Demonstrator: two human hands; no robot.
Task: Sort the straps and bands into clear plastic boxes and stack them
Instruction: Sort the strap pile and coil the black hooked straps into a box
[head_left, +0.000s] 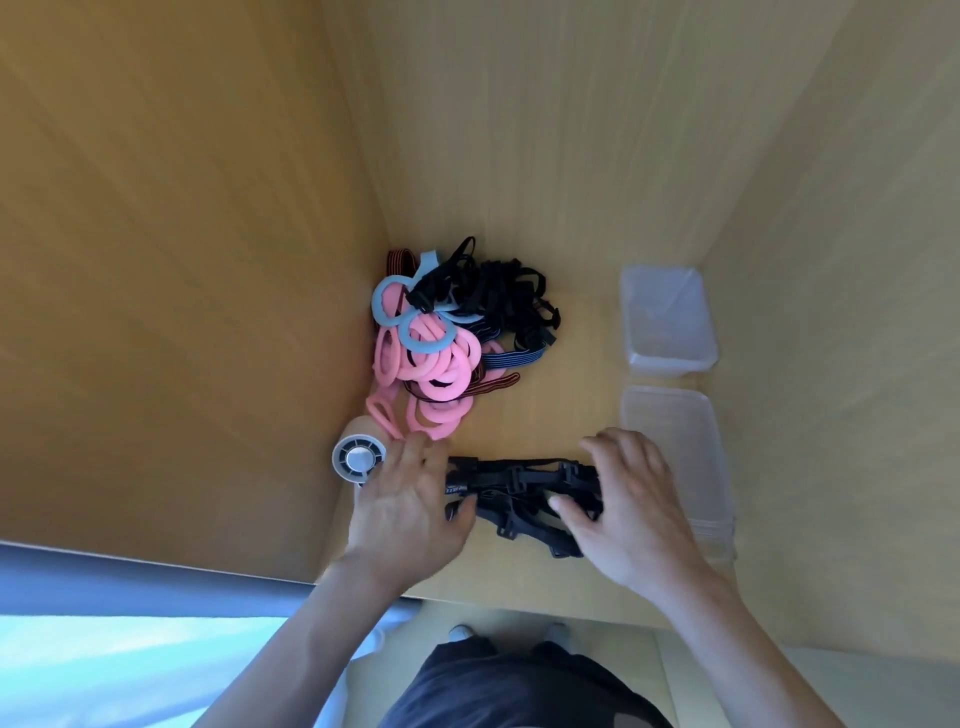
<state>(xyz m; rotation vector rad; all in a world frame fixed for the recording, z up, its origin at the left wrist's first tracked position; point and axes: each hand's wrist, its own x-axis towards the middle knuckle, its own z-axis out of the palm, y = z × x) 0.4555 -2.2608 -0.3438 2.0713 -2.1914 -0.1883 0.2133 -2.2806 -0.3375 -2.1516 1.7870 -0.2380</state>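
Observation:
A bundle of black straps lies on the wooden shelf near its front edge, between my hands. My left hand touches the bundle's left end with fingers spread and nearly straight. My right hand covers the right end, thumb and fingers curled round the straps. Against the left wall sits a heap of pink bands, light blue bands and tangled black straps, with striped elastic bands among them. Two clear plastic boxes stand at the right: one at the back, one nearer.
A small white round fan-like device stands by the left wall, just beside my left hand. Wooden walls close in the shelf on the left, back and right. The shelf's front edge runs below my wrists.

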